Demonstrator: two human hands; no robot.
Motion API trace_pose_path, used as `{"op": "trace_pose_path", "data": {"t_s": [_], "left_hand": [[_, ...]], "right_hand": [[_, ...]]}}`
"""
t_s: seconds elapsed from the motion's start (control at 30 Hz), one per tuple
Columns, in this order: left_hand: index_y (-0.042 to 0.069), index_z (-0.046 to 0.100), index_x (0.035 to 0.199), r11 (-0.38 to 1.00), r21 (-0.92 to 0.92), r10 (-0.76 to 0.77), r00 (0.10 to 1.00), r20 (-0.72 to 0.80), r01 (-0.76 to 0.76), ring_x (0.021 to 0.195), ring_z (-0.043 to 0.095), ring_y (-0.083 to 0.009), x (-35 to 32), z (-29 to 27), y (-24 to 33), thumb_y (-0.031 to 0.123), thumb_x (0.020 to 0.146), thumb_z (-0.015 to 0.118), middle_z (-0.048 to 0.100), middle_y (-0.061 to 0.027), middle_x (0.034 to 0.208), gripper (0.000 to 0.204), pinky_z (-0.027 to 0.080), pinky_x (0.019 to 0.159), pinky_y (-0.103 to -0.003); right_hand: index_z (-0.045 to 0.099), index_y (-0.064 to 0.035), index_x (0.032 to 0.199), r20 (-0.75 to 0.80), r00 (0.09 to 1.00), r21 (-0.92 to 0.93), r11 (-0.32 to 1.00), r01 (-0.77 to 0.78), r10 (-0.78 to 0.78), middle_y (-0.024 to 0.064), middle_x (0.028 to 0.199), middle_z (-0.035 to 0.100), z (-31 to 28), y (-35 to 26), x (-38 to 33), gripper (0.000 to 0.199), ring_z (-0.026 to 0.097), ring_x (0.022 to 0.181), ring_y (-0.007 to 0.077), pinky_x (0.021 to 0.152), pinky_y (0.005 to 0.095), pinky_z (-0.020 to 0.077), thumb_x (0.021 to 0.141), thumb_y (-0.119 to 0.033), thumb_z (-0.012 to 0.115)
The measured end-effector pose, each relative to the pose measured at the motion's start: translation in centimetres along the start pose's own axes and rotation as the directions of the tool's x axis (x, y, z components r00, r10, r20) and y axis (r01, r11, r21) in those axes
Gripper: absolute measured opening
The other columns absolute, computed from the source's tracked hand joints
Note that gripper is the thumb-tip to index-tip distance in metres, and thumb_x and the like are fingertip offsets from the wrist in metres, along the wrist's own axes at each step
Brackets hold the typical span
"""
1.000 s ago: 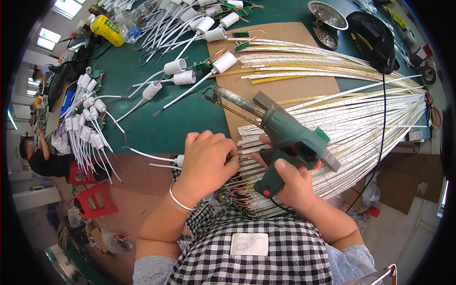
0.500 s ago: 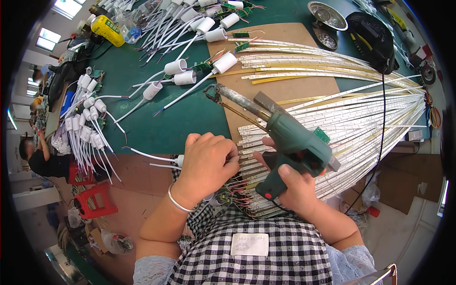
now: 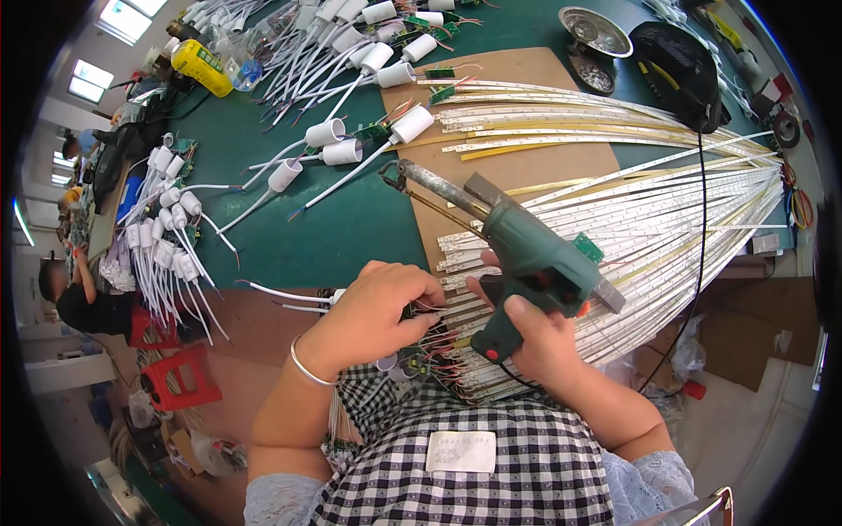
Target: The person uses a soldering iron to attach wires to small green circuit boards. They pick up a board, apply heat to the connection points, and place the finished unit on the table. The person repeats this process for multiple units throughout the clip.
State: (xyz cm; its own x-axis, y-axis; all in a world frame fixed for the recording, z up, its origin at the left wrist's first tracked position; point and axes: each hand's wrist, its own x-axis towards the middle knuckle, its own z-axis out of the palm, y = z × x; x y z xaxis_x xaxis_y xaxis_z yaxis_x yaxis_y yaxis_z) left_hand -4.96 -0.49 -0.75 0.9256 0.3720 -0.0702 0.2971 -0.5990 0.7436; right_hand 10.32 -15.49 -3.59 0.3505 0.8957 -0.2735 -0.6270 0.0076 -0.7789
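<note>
Gripping a green soldering gun [image 3: 535, 263] by its handle, the right hand [image 3: 539, 337] points the metal tip up and away across a brown board [image 3: 517, 167] on the green desk [image 3: 342, 228]. The left hand [image 3: 377, 311] is closed around a small cluster of wires and a little circuit board [image 3: 430, 311] at the near ends of the long light strips [image 3: 631, 210], which fan out to the right over the board and desk. White sockets on white leads [image 3: 333, 131] lie scattered farther up the desk, and a black cord [image 3: 702, 219] runs from the gun across the strips. The hot tip sits close above the strips, so a slip of the wrist could likely scorch them or the board. The left fingertips [image 3: 430, 294] work just beside the gun, and a small shift could burn them. The cord draped over the strips might snag and drag them out of order.
</note>
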Motion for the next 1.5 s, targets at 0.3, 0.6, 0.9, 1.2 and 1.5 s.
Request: {"op": "trace_pose_path", "data": {"t_s": [0.3,0.6,0.9,1.2,1.5], "left_hand": [[0.002,0.065,0.081,0.998,-0.059,-0.03,0.973,-0.23,0.017,0.074,0.06,-0.0234,-0.3,1.5,-0.7,0.0,0.071,0.069,0.061,-0.0089,0.079,0.011,0.046,0.065,-0.031],[0.003,0.065,0.08,0.993,0.028,-0.1,0.964,-0.246,0.111,0.074,0.059,-0.0249,0.3,1.6,-0.3,0.003,0.073,0.069,0.062,-0.0078,0.076,0.008,0.045,0.067,-0.033],[0.006,0.063,0.079,0.99,0.053,-0.11,0.96,-0.257,0.128,0.072,0.057,-0.025,0.0,1.8,0.0,0.005,0.073,0.068,0.061,-0.0056,0.076,0.008,0.043,0.068,-0.034],[0.008,0.06,0.076,0.981,0.18,-0.028,0.972,-0.234,0.071,0.064,0.054,-0.0216,0.5,2.1,-0.1,0.007,0.073,0.066,0.057,-0.0032,0.071,0.007,0.037,0.065,-0.032],[0.008,0.059,0.075,0.983,0.18,0.0,0.978,-0.21,0.038,0.063,0.054,-0.0218,0.7,2.1,-0.6,0.006,0.071,0.065,0.055,-0.0031,0.068,0.008,0.037,0.066,-0.033]], "right_hand": [[0.033,-0.004,0.138,-0.014,0.999,0.005,0.999,-0.037,0.037,0.0171,0.135,0.042,-0.5,0.4,0.0,0.061,0.045,0.123,0.0262,0.106,0.0495,0.0371,0.085,-0.016,0.061],[0.033,-0.005,0.138,0.007,1.0,-0.012,1.0,-0.017,0.017,0.0177,0.136,0.041,-0.8,0.6,0.0,0.062,0.044,0.125,0.0265,0.106,0.0507,0.0361,0.085,-0.016,0.063],[0.032,-0.005,0.138,0.001,1.0,-0.052,0.998,-0.023,0.023,0.0178,0.136,0.041,-1.0,0.8,-0.1,0.062,0.045,0.124,0.0266,0.106,0.0503,0.0365,0.085,-0.016,0.063],[0.032,-0.0041,0.138,0.004,0.999,-0.058,0.997,-0.048,0.048,0.0183,0.136,0.041,-0.5,0.3,0.0,0.062,0.045,0.124,0.0265,0.106,0.0495,0.0366,0.085,-0.016,0.062],[0.032,-0.0033,0.138,-0.012,0.999,-0.054,0.998,-0.031,0.031,0.0179,0.136,0.041,-0.6,0.8,0.1,0.063,0.044,0.124,0.0262,0.106,0.0484,0.037,0.085,-0.019,0.062]]}}
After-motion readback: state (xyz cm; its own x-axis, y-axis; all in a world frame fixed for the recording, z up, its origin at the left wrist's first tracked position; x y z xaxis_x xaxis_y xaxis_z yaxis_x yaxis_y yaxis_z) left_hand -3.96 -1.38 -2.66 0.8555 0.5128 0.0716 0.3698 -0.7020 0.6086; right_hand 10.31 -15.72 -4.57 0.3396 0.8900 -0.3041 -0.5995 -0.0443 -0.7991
